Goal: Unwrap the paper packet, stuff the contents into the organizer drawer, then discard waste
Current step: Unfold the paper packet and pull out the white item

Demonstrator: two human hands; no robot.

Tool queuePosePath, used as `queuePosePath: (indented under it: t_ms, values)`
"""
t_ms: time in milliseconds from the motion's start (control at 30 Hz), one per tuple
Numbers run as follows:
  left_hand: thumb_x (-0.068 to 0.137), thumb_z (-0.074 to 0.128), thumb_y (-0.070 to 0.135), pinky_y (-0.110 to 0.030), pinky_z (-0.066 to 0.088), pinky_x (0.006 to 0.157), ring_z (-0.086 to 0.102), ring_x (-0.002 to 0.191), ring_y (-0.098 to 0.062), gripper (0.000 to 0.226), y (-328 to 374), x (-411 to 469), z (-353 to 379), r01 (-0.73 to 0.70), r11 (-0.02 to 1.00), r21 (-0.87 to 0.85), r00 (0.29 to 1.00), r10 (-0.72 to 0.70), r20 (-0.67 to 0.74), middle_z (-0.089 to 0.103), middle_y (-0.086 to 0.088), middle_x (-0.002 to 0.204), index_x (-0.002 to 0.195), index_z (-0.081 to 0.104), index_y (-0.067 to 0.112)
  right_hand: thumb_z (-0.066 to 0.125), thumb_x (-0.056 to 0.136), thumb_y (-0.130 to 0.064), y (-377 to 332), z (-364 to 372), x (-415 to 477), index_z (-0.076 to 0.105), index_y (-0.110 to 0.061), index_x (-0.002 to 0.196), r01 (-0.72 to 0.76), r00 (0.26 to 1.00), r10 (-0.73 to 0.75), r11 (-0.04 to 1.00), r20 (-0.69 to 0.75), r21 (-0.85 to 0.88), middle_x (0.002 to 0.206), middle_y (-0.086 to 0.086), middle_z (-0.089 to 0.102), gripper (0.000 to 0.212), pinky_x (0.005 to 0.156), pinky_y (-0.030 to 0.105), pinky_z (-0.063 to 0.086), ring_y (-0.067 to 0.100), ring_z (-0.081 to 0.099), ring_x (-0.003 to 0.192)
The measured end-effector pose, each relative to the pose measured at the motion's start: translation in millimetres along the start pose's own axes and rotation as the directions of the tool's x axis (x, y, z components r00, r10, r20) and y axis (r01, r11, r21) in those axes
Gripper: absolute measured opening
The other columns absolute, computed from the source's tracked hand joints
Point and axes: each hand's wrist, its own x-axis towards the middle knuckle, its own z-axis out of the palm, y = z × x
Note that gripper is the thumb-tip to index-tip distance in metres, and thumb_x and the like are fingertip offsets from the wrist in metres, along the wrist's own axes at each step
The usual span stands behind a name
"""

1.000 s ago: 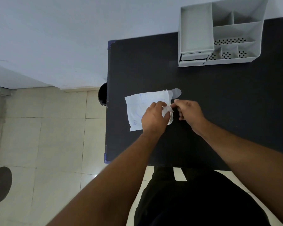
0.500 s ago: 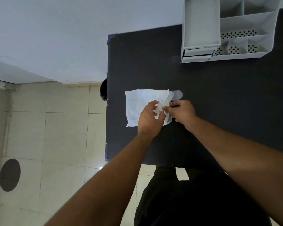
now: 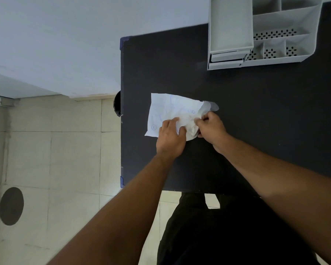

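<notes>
A white paper packet with faint blue print lies partly unfolded on the black table, near its left edge. A translucent glove-like piece sticks out at its right end. My left hand grips the crumpled near-right part of the paper. My right hand pinches the same crumpled bundle from the right. The grey organizer stands at the table's far right, its small drawer at the lower left front.
The table's left edge drops to a tiled floor. A dark round object shows just beyond that edge. A dark round patch lies on the floor at the far left. My dark trousers fill the bottom.
My right hand has closed in on the crumpled end of the paper, and both hands now work it together. The view has shifted, so the organizer sits higher in frame.
</notes>
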Motion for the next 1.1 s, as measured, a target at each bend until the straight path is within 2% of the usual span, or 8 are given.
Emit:
queuePosePath:
  t_ms: [167, 267, 333, 433, 567, 733, 933, 1100]
  values:
    - [0.1, 0.032, 0.057, -0.046, 0.045, 0.103, 0.053, 0.121, -0.024, 0.059, 14, 8, 5, 0.19, 0.974, -0.126, 0.982, -0.189, 0.022, 0.053, -0.004, 0.134, 0.128, 0.06, 0.014, 0.061, 0.096, -0.016, 2, 7, -5, 0.056, -0.015, 0.111, 0.007, 1.0, -0.009, 0.99, 0.011, 0.141, 0.109, 0.005, 0.067, 0.015, 0.076, 0.039, 0.064, 0.02, 0.07, 0.101]
    - [0.097, 0.029, 0.058, -0.048, 0.046, 0.102, 0.053, 0.119, -0.025, 0.061, 21, 10, 6, 0.179, 0.974, -0.142, 0.984, -0.178, 0.02, 0.056, -0.006, 0.129, 0.125, 0.061, 0.015, 0.074, 0.089, -0.017, -2, 6, -13, 0.06, -0.027, 0.107, 0.018, 0.991, -0.05, 0.969, 0.125, 0.247, 0.106, 0.0, 0.072, 0.024, 0.072, 0.034, 0.064, 0.013, 0.072, 0.094]
    - [0.094, 0.029, 0.057, -0.048, 0.047, 0.1, 0.052, 0.121, -0.024, 0.059, 20, 7, 5, 0.114, 0.989, -0.091, 0.993, -0.113, 0.017, 0.057, -0.005, 0.131, 0.127, 0.059, 0.018, 0.078, 0.087, -0.016, -2, 6, -15, 0.061, -0.031, 0.1, 0.015, 0.983, -0.06, 0.97, 0.175, 0.243, 0.1, -0.003, 0.072, 0.026, 0.074, 0.036, 0.064, 0.012, 0.072, 0.089]
    - [0.101, 0.036, 0.045, -0.047, 0.045, 0.101, 0.046, 0.128, -0.026, 0.05, 14, 0, 5, 0.005, 0.998, 0.061, 1.0, -0.006, 0.021, 0.05, -0.004, 0.144, 0.141, 0.051, 0.019, 0.074, 0.088, -0.007, 0, 5, -9, 0.063, -0.019, 0.113, -0.056, 0.991, 0.024, 0.97, 0.133, 0.238, 0.107, 0.003, 0.07, 0.03, 0.074, 0.037, 0.064, 0.017, 0.07, 0.091]
    - [0.103, 0.036, 0.04, -0.052, 0.039, 0.108, 0.032, 0.142, -0.026, 0.049, 3, -6, 4, -0.02, 0.963, 0.267, 1.0, 0.013, 0.028, 0.035, -0.004, 0.158, 0.15, 0.039, 0.024, 0.062, 0.092, -0.006, -1, 2, -1, 0.065, -0.014, 0.113, -0.083, 0.995, 0.063, 0.96, 0.083, 0.266, 0.103, 0.007, 0.071, 0.023, 0.057, 0.025, 0.054, 0.015, 0.066, 0.078]
    - [0.104, 0.029, 0.046, -0.054, 0.028, 0.115, 0.016, 0.152, -0.021, 0.054, 7, 0, 8, 0.11, 0.98, 0.168, 0.99, -0.123, 0.066, 0.02, 0.001, 0.166, 0.154, 0.031, 0.029, 0.056, 0.087, -0.009, 0, 5, -4, 0.066, -0.019, 0.101, -0.103, 0.993, 0.07, 0.918, 0.099, 0.382, 0.103, 0.005, 0.075, 0.02, 0.085, 0.042, 0.062, 0.022, 0.073, 0.094]
    - [0.099, 0.023, 0.064, -0.055, 0.03, 0.115, 0.028, 0.148, -0.021, 0.065, 22, 14, 3, 0.249, 0.968, 0.011, 0.967, -0.249, 0.043, 0.031, 0.002, 0.162, 0.156, 0.027, 0.035, 0.054, 0.083, -0.007, 7, 5, -12, 0.066, -0.019, 0.117, -0.028, 0.995, -0.018, 0.901, 0.102, 0.434, 0.108, 0.001, 0.077, 0.038, 0.084, 0.043, 0.062, 0.018, 0.075, 0.096]
    - [0.098, 0.022, 0.065, -0.053, 0.037, 0.109, 0.036, 0.141, -0.029, 0.064, 28, 17, 1, 0.242, 0.956, 0.164, 0.961, -0.26, 0.097, 0.029, -0.001, 0.159, 0.156, 0.025, 0.038, 0.06, 0.084, -0.014, 10, 2, -11, 0.067, -0.025, 0.119, 0.005, 0.994, -0.048, 0.918, 0.098, 0.397, 0.111, -0.001, 0.075, 0.037, 0.089, 0.046, 0.061, 0.018, 0.073, 0.101]
